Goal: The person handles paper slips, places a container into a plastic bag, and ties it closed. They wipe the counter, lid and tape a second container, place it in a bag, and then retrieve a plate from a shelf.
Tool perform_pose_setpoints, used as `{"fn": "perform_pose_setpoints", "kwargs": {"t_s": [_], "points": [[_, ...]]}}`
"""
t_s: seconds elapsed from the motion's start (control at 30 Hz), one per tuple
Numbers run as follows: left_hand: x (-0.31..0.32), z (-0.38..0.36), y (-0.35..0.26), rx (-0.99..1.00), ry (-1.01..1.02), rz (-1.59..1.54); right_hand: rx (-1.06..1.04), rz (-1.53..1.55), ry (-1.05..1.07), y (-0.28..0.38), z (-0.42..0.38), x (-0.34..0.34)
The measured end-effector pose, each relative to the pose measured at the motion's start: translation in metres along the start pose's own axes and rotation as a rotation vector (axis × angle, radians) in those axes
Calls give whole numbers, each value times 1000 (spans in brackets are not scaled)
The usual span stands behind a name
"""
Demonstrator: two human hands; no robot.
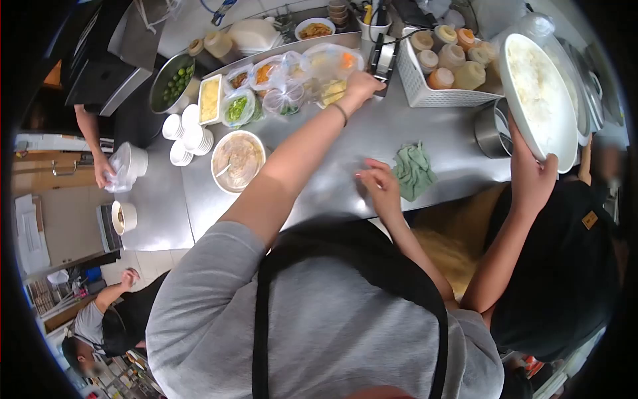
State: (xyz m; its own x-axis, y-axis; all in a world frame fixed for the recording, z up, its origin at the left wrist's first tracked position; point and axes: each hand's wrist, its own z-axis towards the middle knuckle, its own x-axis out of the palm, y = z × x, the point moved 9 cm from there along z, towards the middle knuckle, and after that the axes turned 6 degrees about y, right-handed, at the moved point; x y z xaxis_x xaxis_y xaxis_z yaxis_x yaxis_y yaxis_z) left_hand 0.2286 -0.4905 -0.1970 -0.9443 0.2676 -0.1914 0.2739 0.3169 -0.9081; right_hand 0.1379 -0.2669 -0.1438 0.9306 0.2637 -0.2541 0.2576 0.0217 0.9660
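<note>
My left hand (362, 88) reaches across the counter with its fingers bent down at the base of a black upright object (383, 56); what lies under the fingertips is hidden. Beside that wrist are plastic bags of food (282, 93), one with yellow contents (332, 90). My right hand (381, 183) hovers over the front of the counter, fingers loosely apart and holding nothing. Just right of it lies a crumpled green cloth (413, 171). Left of my left forearm stands a white tub (238, 161) of pale mixture with a spoon in it.
At right a co-worker's hand (531, 163) holds a tilted white bowl (565, 106) of white food beside a metal pot (490, 130). Sauce bottles (452, 60) fill a white basket (445, 98). Stacked cups (193, 136) and another person's hand (104, 171) are at left.
</note>
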Motion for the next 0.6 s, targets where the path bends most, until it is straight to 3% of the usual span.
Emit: {"fn": "perform_pose_setpoints", "kwargs": {"t_s": [0.03, 0.07, 0.1, 0.17, 0.3, 0.37, 0.43, 0.5, 0.6], "points": [[-3, -1, -12, 54, -23, 426, 28, 26, -15, -4, -2, -6], [-9, -1, -20, 153, -226, 694, 55, 51, -28, -8, -3, -10], [-11, -14, -29, 175, -289, 826, 31, 65, -56, -7, 0, -12], [-23, -10, -26, 219, -300, 781, 63, 78, -11, 0, 2, -11], [-100, -95, -66, 315, 33, -303, 65, 264, 126, 23, -3, 36], [-151, -152, -67, 343, 68, -436, 25, 267, 292, 42, 0, 71], [-199, -203, -54, 326, -20, -321, -4, 254, 502, 54, 1, 115], [-246, -242, -27, 273, -211, -316, -6, 300, 576, 66, 1, 148], [-293, -266, 24, 258, -313, -421, 4, 360, 668, 78, -1, 190]]}}
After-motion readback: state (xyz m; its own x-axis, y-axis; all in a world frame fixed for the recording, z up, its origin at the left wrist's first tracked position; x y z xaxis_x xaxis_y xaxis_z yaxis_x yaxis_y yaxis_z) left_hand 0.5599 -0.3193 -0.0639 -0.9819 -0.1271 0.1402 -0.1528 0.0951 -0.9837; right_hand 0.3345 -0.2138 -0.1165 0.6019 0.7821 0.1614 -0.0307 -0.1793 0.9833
